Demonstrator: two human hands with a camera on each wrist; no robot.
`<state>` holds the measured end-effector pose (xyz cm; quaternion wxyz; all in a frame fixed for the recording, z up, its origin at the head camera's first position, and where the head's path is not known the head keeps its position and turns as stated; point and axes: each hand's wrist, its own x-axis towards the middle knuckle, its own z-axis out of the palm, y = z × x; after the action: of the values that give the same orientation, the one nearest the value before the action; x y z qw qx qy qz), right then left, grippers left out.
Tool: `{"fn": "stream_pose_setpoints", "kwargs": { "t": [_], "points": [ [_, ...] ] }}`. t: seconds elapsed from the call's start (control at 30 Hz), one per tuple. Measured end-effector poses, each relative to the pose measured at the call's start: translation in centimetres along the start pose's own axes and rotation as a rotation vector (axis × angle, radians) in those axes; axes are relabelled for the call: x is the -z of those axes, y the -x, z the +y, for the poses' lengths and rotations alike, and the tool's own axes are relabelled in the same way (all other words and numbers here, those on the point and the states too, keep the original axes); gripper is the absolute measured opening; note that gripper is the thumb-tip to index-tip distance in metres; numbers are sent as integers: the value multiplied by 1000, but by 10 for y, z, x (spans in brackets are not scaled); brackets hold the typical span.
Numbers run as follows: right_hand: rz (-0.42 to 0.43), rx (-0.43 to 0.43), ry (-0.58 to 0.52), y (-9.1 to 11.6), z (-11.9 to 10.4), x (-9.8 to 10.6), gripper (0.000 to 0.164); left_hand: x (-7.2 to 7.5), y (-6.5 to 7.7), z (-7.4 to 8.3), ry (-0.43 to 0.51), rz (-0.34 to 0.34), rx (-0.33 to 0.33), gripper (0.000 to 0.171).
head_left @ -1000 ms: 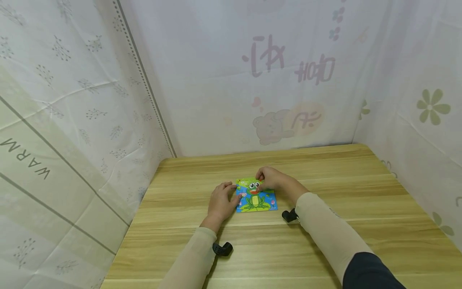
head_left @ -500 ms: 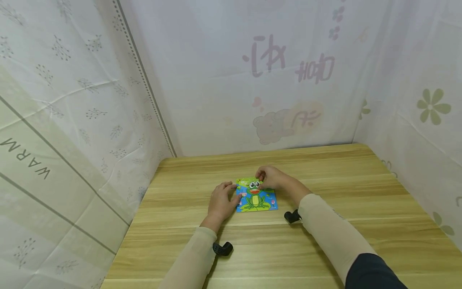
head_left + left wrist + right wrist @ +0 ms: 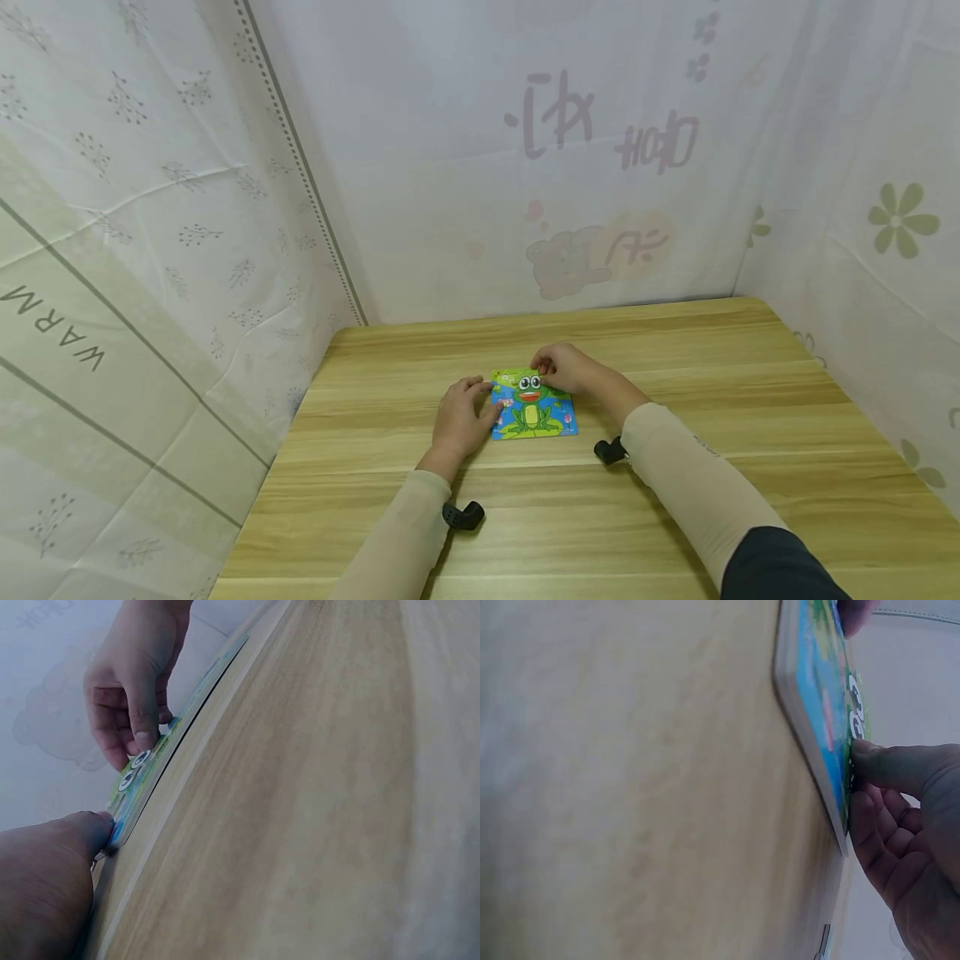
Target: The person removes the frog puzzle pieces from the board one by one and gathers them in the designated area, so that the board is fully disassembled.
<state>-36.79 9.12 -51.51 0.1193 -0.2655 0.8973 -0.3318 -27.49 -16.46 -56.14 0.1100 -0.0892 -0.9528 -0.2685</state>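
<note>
A square frog puzzle [image 3: 531, 416] with a bright blue and green picture lies flat on the wooden table. My left hand [image 3: 459, 421] rests beside it, thumb and fingertips touching its left edge; in the left wrist view, the thumb [image 3: 88, 829] sits at the near corner. Over the upper right corner, my right hand [image 3: 572, 368] has curled fingers, and its thumb and index finger pinch a piece there, mostly hidden by them. From the right wrist, the thumb [image 3: 889, 763] shows right beside the frog's eyes, close on the board's surface.
The wooden table [image 3: 525, 508] reaches back to a printed curtain [image 3: 420, 208], with more curtain on both sides. A black wrist camera [image 3: 463, 516] sticks out from the left sleeve, and another camera [image 3: 611, 451] from the right.
My right hand has shifted slightly up and to the right; its thumb has slid off the frog's face, so the mouth and eyes show more fully. The left hand has stayed put.
</note>
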Motion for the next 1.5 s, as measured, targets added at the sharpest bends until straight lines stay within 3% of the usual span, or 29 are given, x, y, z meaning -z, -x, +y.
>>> {"fn": "stream_pose_setpoints", "kwargs": {
  "t": [0.33, 0.77, 1.13, 1.5],
  "points": [
    [-3, 21, 91, 0, -1, 0, 24, 0, 0, 0, -13, -2, 1, 46],
    [10, 13, 100, 1, -2, 0, 25, 0, 1, 1, 6, -13, 13, 48],
    [4, 55, 160, 2, -2, 2, 24, 0, 2, 1, 8, -6, -9, 49],
    [0, 25, 86, 7, 2, 2, 26, 3, 3, 4, -2, -8, -3, 48]
  ]
}}
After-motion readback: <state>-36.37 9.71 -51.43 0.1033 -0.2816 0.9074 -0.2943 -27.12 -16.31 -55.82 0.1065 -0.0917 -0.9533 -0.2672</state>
